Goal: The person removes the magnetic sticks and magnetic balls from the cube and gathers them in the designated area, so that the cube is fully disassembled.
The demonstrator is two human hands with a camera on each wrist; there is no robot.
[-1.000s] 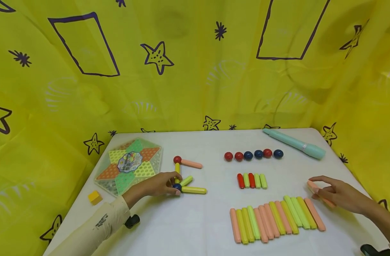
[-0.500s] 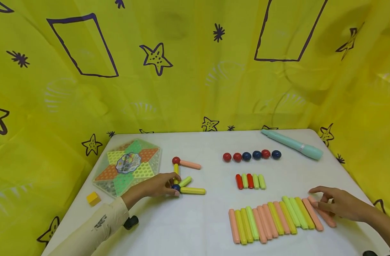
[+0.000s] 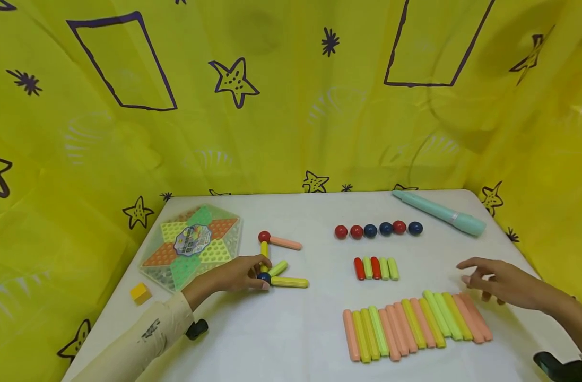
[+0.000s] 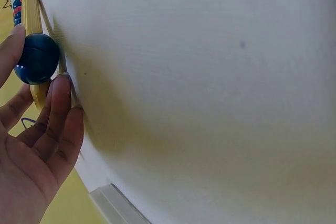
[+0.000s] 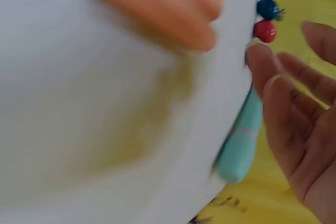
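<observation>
The left hand pinched the dark blue ball at its fingertips, yellow sticks fanning away beyond them; the right hand hovered with fingers released, the row of long sticks just below it, long axes slanting away across the worktop.

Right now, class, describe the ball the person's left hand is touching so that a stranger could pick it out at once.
Start at the hexagonal game board on the white table; just right of it lies a small figure of sticks and two balls. The dark blue ball is at the figure's near end, where the left hand pinches it. The figure's other ball is red.
</observation>
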